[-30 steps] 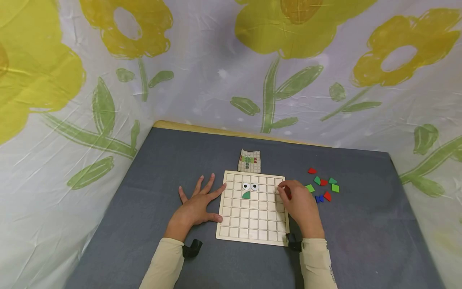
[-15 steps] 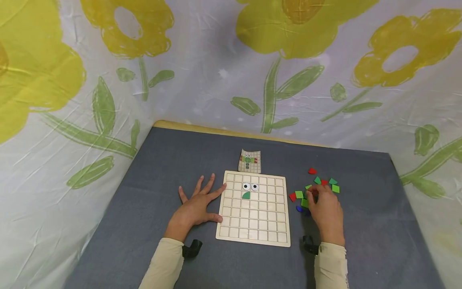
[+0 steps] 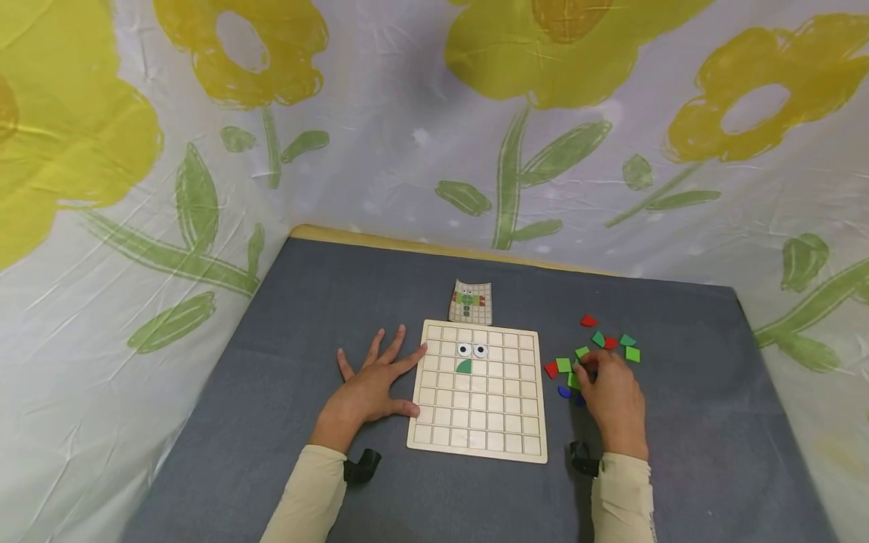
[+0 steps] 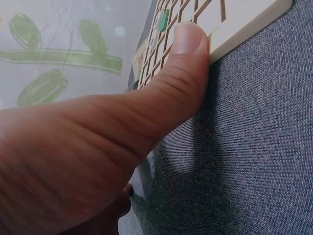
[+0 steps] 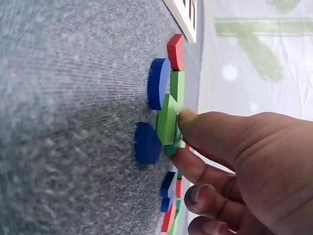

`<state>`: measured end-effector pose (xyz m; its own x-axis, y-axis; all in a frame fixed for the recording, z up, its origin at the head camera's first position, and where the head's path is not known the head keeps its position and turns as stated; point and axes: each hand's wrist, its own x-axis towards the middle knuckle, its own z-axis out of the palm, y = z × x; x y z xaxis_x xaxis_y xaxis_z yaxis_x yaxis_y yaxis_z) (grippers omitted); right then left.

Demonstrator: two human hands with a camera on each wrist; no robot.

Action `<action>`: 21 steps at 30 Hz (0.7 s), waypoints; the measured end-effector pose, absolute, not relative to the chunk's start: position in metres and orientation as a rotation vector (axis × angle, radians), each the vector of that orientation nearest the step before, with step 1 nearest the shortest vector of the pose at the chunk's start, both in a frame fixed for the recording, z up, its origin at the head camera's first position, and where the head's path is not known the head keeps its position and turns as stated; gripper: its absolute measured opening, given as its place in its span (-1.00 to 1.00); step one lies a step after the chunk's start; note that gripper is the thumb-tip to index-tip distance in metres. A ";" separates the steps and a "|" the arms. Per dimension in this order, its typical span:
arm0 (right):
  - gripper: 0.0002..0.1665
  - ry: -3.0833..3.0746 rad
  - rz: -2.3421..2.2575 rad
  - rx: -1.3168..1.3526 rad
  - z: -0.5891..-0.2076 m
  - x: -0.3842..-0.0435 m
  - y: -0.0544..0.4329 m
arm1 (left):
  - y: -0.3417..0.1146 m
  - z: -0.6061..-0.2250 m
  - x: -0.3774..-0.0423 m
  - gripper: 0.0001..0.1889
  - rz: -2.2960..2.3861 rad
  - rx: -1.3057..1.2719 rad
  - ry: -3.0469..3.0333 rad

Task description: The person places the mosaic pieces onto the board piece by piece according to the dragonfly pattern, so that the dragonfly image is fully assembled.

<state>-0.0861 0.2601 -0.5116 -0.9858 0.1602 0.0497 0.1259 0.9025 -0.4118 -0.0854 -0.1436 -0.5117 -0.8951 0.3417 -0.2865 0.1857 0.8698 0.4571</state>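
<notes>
My left hand [image 3: 363,392] lies with fingers spread beside the wooden grid board [image 3: 477,445]. Its thumb and index fingertip touch the board's left edge; the left wrist view shows the thumb [image 4: 188,44] on the rim. Two round eye pieces [image 3: 465,350] and a dark green quarter-round piece [image 3: 464,366] sit on the board. Right of it, my right hand [image 3: 614,400] is among loose coloured pieces. In the right wrist view its thumb and index finger pinch a dark green piece [image 5: 171,148], mostly hidden behind a light green piece [image 5: 167,120].
A pattern card [image 3: 471,304] lies just behind the board. Red [image 3: 551,369], light green [image 3: 632,354] and blue [image 5: 159,83] pieces lie scattered on the grey cloth [image 3: 706,422]. A flower-printed curtain [image 3: 394,166] stands around the table.
My right hand has moved right, from the board's right edge to the loose pieces, and has stayed there over the last half second. The left hand and the pieces on the board have not moved.
</notes>
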 end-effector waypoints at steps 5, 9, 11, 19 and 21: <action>-0.72 -3.000 0.629 -0.179 -0.510 -0.086 0.259 | -0.144 -0.511 -0.085 0.15 0.607 0.386 2.673; -0.72 -3.008 0.638 -0.152 -0.509 -0.086 0.259 | -0.144 -0.511 -0.086 0.15 0.602 0.389 2.676; -0.72 -3.017 0.655 -0.156 -0.508 -0.086 0.260 | -0.144 -0.511 -0.086 0.15 0.596 0.389 2.676; -0.76 -2.999 0.692 -0.166 -0.504 -0.085 0.260 | -0.143 -0.512 -0.085 0.15 0.587 0.378 2.676; -0.78 -2.982 0.689 -0.156 -0.501 -0.084 0.258 | -0.143 -0.512 -0.085 0.15 0.590 0.380 2.674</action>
